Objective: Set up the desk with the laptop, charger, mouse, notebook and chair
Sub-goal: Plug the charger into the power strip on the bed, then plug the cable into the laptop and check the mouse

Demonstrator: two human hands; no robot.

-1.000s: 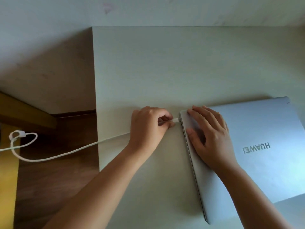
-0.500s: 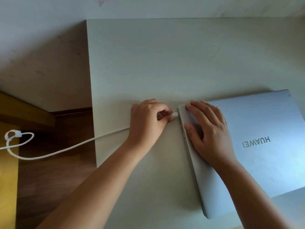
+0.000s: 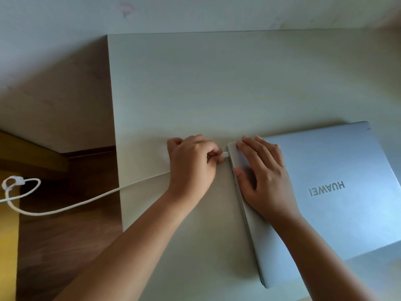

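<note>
A closed silver laptop [image 3: 329,205] lies on the right of the pale desk [image 3: 195,94], its lid logo upside down to me. My left hand [image 3: 193,168] pinches the white plug of the charger cable [image 3: 76,205] against the laptop's left edge near the far corner. The cable runs left off the desk edge and loops over the floor. My right hand [image 3: 264,177] lies flat with fingers spread on the lid's left part, pressing it down. No mouse, notebook or chair is in view.
Dark wooden floor [image 3: 65,246] lies left of the desk, with a yellow-brown piece of furniture [image 3: 26,155] at the far left. A pale wall [image 3: 195,14] runs behind the desk.
Both hands stay where they were on plug and lid. The view has shifted slightly; the plug sits tight against the laptop's edge.
</note>
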